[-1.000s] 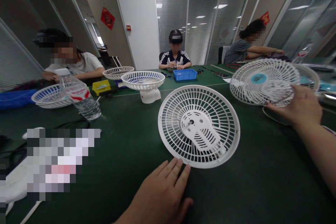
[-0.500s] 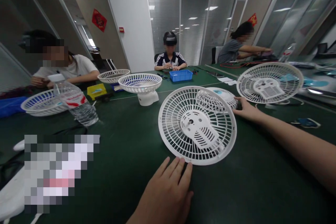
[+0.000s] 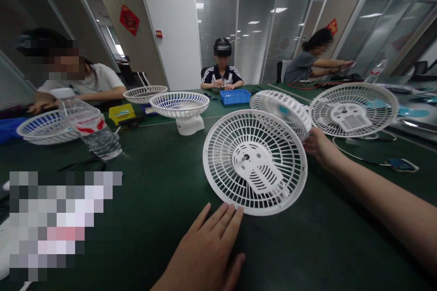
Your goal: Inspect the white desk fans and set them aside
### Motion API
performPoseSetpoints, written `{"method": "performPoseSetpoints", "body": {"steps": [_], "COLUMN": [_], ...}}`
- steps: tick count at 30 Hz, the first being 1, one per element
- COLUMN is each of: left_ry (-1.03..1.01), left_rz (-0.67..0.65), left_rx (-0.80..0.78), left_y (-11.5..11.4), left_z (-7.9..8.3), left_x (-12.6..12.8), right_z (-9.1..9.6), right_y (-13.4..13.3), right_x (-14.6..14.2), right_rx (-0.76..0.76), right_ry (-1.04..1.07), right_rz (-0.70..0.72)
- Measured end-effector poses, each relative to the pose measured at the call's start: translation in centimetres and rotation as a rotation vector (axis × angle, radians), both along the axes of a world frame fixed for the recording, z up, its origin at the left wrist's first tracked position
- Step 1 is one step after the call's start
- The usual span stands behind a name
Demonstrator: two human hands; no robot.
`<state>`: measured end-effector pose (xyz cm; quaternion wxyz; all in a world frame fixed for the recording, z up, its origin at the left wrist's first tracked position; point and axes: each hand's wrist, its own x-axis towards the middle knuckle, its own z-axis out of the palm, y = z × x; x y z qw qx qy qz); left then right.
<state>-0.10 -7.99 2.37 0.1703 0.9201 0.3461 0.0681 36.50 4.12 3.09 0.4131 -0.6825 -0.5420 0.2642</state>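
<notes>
A white fan body with a round rear grille (image 3: 221, 163) leans on the green table in front of me, its motor shaft showing at the hub. My left hand (image 3: 208, 243) lies with fingers stretched out, the tips at the grille's lower rim. Behind this fan, my right hand (image 3: 319, 145) grips the edge of a white front fan grille (image 3: 264, 100) with a blue-green centre. That front grille is tilted up off the table, and its lower part is hidden behind the rear grille. The right fingertips are partly hidden by the grille's rim.
Another fan grille (image 3: 382, 109) stands at the right, a fan on its base (image 3: 189, 125) at the middle left. A water bottle (image 3: 90, 127), a yellow bin (image 3: 121, 113) and a blue tray (image 3: 235, 97) are on the table (image 3: 153, 182). Several people sit around it.
My right hand has raised the front fan grille from lying low to a tilted position. My left hand stays by the rear grille's rim. The view has shifted slightly.
</notes>
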Motion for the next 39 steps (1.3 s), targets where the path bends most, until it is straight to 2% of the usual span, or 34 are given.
{"method": "performPoseSetpoints", "body": {"steps": [3,5,7,8,10,12,15,18,20,23,29,39], "left_ry": [-0.052,-0.071,-0.105,-0.140,-0.292,-0.582,-1.077,-1.317,-1.359,-1.343,-1.298,-1.217], "left_rz": [0.022,-0.001,-0.017,-0.005,0.080,0.229,0.493,0.662,0.675,0.640,0.668,0.549], "left_rx": [-0.040,-0.066,-0.095,-0.117,-0.199,-0.362,-0.640,-0.819,-0.871,-0.862,-0.869,-0.794], "left_y": [0.2,0.3,0.4,0.4,0.7,1.2,2.3,3.1,3.2,3.2,3.6,3.7], "left_z": [0.1,0.1,-0.1,-0.3,-0.7,-1.0,-1.1,-0.6,-0.3,-0.2,-1.2,-2.0], "left_x": [-0.4,-0.6,-0.7,-0.7,-0.6,-0.5,-0.3,-0.1,0.0,0.1,0.0,-0.2], "right_z": [1.2,1.7,1.9,2.0,2.1,2.4,3.3,4.0,4.0,3.7,3.7,3.5], "right_y": [-1.3,-2.1,-2.7,-2.9,-3.4,-4.0,-5.5,-6.9,-7.5,-7.6,-6.9,-7.1], "right_x": [-2.1,-3.2,-3.7,-3.8,-3.4,-3.0,-3.2,-4.5,-5.4,-6.0,-5.4,-5.7], "right_rx": [-0.038,0.006,0.150,0.261,0.502,0.702,0.942,1.113,1.139,1.134,1.098,1.116], "right_ry": [0.249,0.459,0.605,0.599,0.404,0.089,-0.419,-0.790,-0.915,-0.959,-0.917,-0.956], "right_rz": [0.139,0.192,0.202,0.195,0.210,0.276,0.329,0.352,0.433,0.496,0.521,0.470]}}
